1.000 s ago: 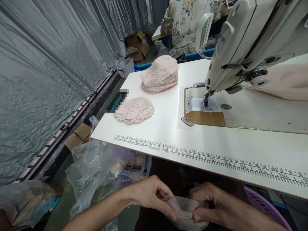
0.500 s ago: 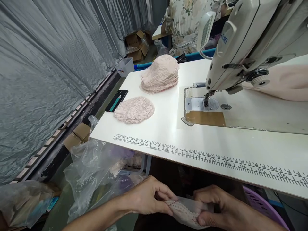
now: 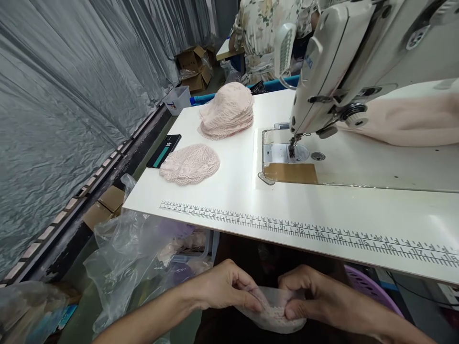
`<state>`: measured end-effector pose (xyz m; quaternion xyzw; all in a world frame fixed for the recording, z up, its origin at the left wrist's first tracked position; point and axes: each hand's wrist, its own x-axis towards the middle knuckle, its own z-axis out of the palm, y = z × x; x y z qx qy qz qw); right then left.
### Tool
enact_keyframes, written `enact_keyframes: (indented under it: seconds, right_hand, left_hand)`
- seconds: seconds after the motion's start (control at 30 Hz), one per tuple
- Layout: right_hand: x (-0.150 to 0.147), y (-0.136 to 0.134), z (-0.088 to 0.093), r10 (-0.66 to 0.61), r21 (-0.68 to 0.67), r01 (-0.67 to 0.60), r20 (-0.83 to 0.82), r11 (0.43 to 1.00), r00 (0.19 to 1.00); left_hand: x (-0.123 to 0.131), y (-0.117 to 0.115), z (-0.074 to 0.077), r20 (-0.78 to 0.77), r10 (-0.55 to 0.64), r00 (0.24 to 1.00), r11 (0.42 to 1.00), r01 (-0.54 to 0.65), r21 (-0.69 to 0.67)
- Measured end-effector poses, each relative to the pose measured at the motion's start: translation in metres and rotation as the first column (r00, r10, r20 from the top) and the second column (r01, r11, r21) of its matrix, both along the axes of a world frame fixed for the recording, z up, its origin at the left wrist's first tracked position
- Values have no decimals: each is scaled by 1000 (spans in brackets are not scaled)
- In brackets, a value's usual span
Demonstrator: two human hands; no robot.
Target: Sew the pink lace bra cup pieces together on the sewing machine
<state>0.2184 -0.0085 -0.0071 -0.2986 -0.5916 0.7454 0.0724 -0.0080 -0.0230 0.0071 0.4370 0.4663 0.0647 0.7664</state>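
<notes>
Now | hands [image 3: 226, 290] angled inward, near each other | pinching lacy fabric [image 3: 275, 319]

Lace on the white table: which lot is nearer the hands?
The low lot, beside the black-and-teal object and nearer the left hand; the taller stack sits farther back.

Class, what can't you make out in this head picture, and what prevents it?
All in the head view:
Sheer lace piece: gripped parts covered by the left hand and right hand.
Purple basket: lower part hidden behind the right forearm.
Co-worker: head cut off by the top edge.
Sewing machine: cut off by the right edge.
Presser foot: needle tip there too small.
</notes>
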Motion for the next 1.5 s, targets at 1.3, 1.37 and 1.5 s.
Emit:
enact_keyframes:
  seconds: [1.3,1.37,1.5]
  right_hand:
    - [5,-2,-2,-88,-65,86,-33,994,996]
    - [1,-6,1,-138,-17,138,-14,990,990]
    - [-2,-8,17,-291,224,277,30,934,956]
  left_hand:
    - [-5,5,2,-41,99,994,993,-102,-62]
    - [-1,4,5,-56,111,992,994,-111,2]
    - [5,10,19,-94,139,986,970,-116,215]
